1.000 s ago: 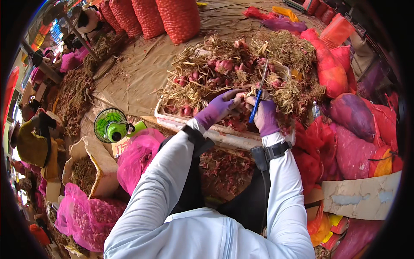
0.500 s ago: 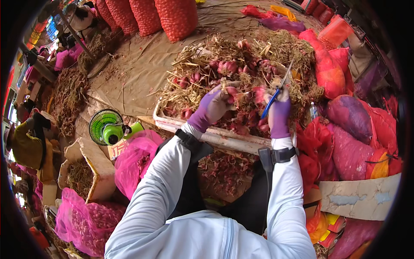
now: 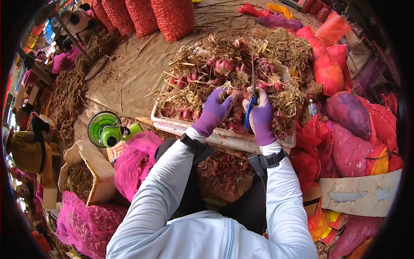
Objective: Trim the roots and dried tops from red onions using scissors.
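My left hand (image 3: 217,108), in a purple and pale glove, is closed with thumb and fingers pinched around a shallot (image 3: 235,93), mostly hidden by the fingers. Close to its right, my right hand (image 3: 261,115), gloved the same way, grips scissors (image 3: 253,75) by their blue handles, blades pointing away from me. Both hands are above a white tray (image 3: 172,124) heaped with shallots (image 3: 224,67) and dry, straw-coloured stalks and roots (image 3: 185,56).
Loose skins and shallots (image 3: 226,170) lie between my knees. A green fan (image 3: 105,129), a cardboard box (image 3: 98,175) and pink net bags (image 3: 92,222) stand to the left. Filled red sacks (image 3: 172,19) are at the back, more sacks (image 3: 351,149) at right beside a bottle (image 3: 312,108).
My right hand has moved left, closer to my left hand, and the scissors now point more straight away from me. My left hand has shifted slightly and turned.
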{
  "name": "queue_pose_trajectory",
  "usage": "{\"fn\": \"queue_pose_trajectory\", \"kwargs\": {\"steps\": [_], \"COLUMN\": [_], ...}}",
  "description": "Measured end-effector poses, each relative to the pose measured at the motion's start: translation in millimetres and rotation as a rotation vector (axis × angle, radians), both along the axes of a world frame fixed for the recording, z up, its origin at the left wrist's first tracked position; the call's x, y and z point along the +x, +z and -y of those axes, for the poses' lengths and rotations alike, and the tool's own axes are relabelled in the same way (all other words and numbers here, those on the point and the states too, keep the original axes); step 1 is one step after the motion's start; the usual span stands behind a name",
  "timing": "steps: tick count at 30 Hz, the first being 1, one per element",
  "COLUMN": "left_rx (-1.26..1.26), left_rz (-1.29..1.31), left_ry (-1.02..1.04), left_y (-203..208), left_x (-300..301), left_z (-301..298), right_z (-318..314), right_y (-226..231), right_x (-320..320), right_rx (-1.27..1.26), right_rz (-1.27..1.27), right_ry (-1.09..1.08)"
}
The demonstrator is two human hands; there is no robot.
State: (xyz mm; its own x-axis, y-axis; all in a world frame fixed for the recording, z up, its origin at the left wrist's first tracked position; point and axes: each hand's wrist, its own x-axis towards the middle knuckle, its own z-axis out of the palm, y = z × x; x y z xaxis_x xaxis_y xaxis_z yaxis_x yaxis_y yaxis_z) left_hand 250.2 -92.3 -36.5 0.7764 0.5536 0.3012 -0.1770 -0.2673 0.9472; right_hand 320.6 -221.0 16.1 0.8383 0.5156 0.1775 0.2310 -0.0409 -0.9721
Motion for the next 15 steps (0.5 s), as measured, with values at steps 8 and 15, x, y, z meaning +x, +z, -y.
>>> {"fn": "queue_pose_trajectory", "kwargs": {"steps": [8, 15], "left_rx": [-0.615, -1.151], "left_rz": [0.211, 0.482], "left_ry": [-0.409, -0.406], "left_y": [28.4, 13.5], "left_x": [-16.0, -11.2], "left_z": [0.6, -22.0], "right_z": [11.2, 11.5], "right_y": [11.4, 16.1], "right_x": [4.8, -17.9], "right_rx": [0.275, -0.426], "right_rz": [-0.218, 0.739], "right_ry": [0.14, 0.095]}}
